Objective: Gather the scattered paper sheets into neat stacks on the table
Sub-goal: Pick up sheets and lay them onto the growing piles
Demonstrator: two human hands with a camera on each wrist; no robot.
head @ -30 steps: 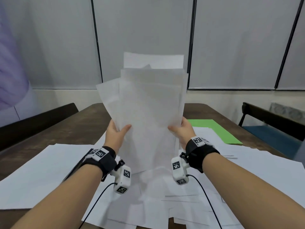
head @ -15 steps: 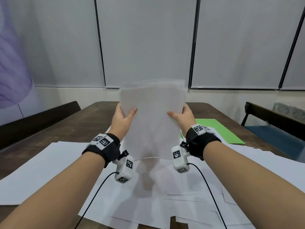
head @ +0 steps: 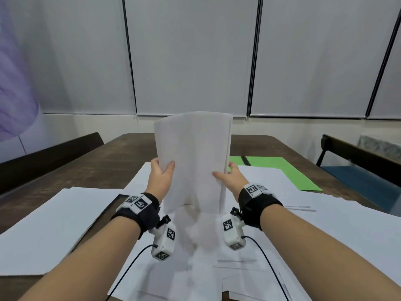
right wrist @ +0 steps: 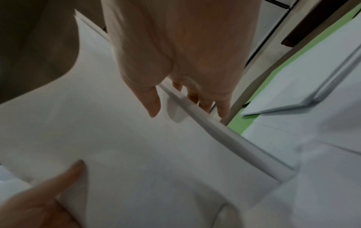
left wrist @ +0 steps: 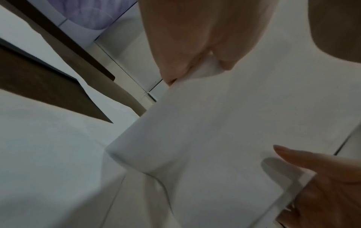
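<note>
A stack of white sheets (head: 193, 157) stands upright on its bottom edge at the table's middle, with its top edges even. My left hand (head: 163, 168) grips its left side and my right hand (head: 223, 172) its right side, thumbs on the near face and fingers behind. The stack's lower edge bends slightly where it meets the loose white sheets (head: 195, 257) lying below. In the left wrist view my left hand (left wrist: 195, 50) pinches the stack (left wrist: 215, 123). The right wrist view has my right hand (right wrist: 175, 61) clasping the stack's edge (right wrist: 195, 114).
Large white sheets lie flat at the left (head: 43, 231) and at the right (head: 336, 231) of the brown table (head: 97, 166). A green sheet (head: 277, 170) lies at the far right. Dark chairs stand on the left (head: 50, 153) and right (head: 358, 155).
The stack came down from a higher hold. Its uneven, fanned top edges have dropped level. Both hands moved lower and farther from me while keeping their grip.
</note>
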